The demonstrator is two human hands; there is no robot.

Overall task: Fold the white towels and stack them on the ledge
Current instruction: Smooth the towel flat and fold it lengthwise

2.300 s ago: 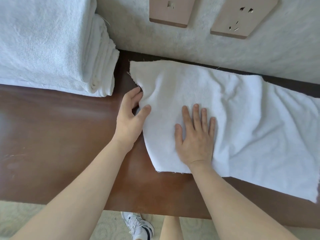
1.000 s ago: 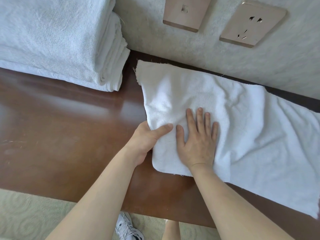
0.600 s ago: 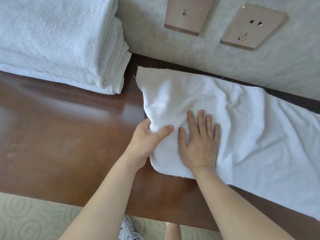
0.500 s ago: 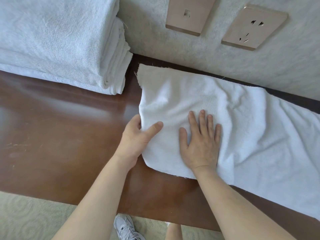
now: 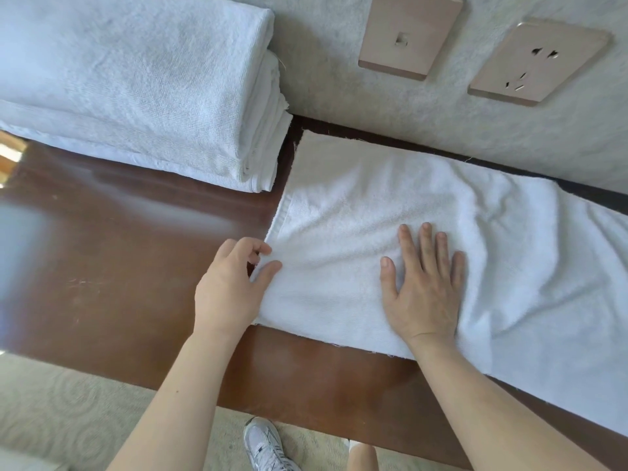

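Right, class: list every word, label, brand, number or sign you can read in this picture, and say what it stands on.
None can be read.
Wall plates and: only slots, no lettering.
Towel and towel stack: no tags visible.
Shoe: dark markings, too small to read.

Under my flat right hand point(image 5: 423, 294) the white terry-cloth towel point(image 5: 356, 212) feels looped and matt, with a smoother woven band along its left hem, where my left hand point(image 5: 231, 283) pinches it. The stack of folded white cotton towels point(image 5: 136, 83) far left looks equally nappy. The dark brown wooden ledge point(image 5: 119, 239) is polished and glossy. The grey wall point(image 5: 339, 90) is rough; two beige socket plates point(image 5: 411, 32) have a satin sheen.
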